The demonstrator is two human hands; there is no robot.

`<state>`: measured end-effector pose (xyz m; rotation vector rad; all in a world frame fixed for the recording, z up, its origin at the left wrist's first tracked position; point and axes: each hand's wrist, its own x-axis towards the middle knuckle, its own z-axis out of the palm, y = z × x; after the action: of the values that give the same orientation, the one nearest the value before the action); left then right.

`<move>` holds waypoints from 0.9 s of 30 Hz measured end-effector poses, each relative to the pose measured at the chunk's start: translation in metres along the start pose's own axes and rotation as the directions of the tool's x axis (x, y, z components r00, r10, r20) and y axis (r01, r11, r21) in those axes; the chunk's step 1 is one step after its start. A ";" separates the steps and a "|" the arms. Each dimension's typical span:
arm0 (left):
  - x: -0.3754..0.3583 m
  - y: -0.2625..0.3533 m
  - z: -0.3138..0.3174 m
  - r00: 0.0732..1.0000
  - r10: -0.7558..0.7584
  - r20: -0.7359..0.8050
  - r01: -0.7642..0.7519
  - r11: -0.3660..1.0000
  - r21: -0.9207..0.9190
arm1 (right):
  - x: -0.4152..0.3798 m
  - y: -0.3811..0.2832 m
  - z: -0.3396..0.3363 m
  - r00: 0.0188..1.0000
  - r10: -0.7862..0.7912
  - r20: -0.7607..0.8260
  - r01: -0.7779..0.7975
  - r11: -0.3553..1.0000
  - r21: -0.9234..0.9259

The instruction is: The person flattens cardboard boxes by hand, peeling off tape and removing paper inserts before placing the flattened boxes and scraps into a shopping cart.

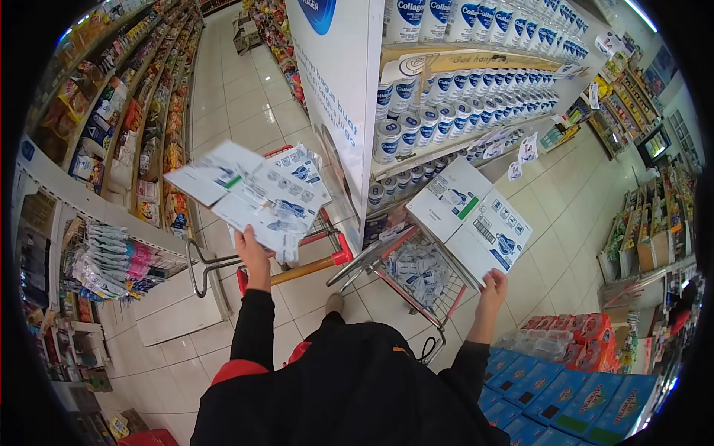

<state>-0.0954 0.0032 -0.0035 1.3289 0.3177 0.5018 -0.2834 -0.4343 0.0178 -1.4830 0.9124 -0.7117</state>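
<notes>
My left hand [254, 259] is closed on the lower edge of a white flattened carton [249, 195] with blue print and a green strip. The carton is slightly blurred and lies over a red-handled shopping cart [312, 267], near another printed white cardboard piece [305, 165]. At the right, my right hand [491, 293] grips the near corner of a second white flattened carton [476, 215]. That carton is above a second cart [446, 316], whose basket holds crumpled clear plastic with blue print [416, 273].
A display shelf [476, 130] with rows of white and blue cans stands ahead. Snack shelves [126, 111] line the left aisle, with hanging packets [111, 256] nearer. Blue boxes [573, 394] and red-wrapped packs [573, 338] are stacked at the lower right. Tiled floor [238, 97] runs between.
</notes>
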 end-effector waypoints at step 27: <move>-0.120 0.188 0.004 0.887 0.439 -0.142 -0.462 0.843 -0.276 | -0.178 -0.146 0.168 0.255 -0.331 0.909 -0.768 0.502 0.398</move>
<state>-0.2272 -0.0327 0.1728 1.0801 -0.0245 0.9607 -0.2101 -0.1955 0.1554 -0.4914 -0.2629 0.1935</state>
